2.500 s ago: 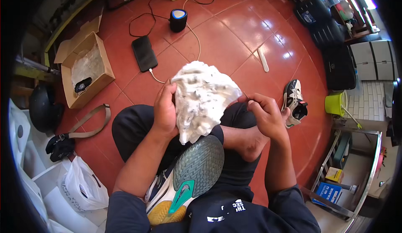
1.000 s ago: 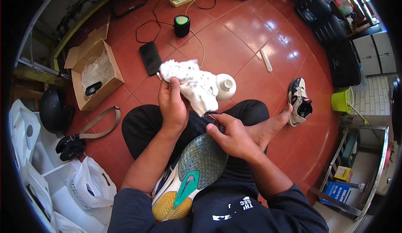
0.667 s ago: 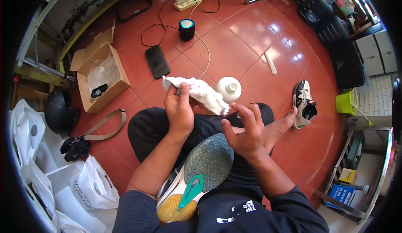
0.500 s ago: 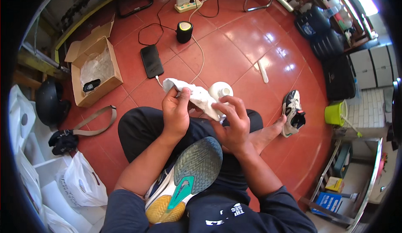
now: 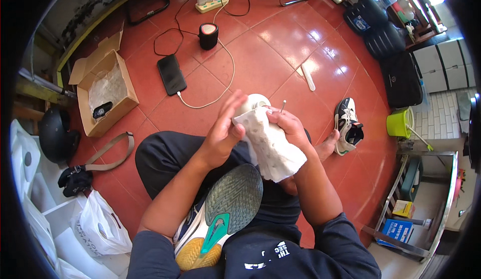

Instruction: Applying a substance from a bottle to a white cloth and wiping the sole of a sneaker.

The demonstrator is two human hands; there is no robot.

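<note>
A crumpled white tissue (image 5: 275, 151) with grey smudges hangs from my right hand (image 5: 293, 126), pinched between thumb and fingers at its upper edge. My left hand (image 5: 220, 136) is open at the tissue's left side, its fingers stretched and slightly blurred, its thumb close to or touching the tissue. Just beyond both hands is a white bottle (image 5: 258, 100), partly hidden by the left fingers and the tissue. Behind the right fingers a thin stick (image 5: 284, 105) pokes up; its lower part is hidden. A sneaker (image 5: 220, 219) lies in my lap, its dark, green and yellow sole facing up.
Another sneaker (image 5: 347, 126) stands by my bare foot at the right. Farther out lie a phone (image 5: 171, 75) on a cable, a black cylindrical speaker (image 5: 208, 37), a power strip (image 5: 211, 4) and a white strip (image 5: 308, 77). An open cardboard box (image 5: 107, 93) sits left, near a white bag (image 5: 100, 224).
My left hand has let go of the tissue and spread its fingers. The right hand now holds the tissue, which has swung down toward the right forearm.
</note>
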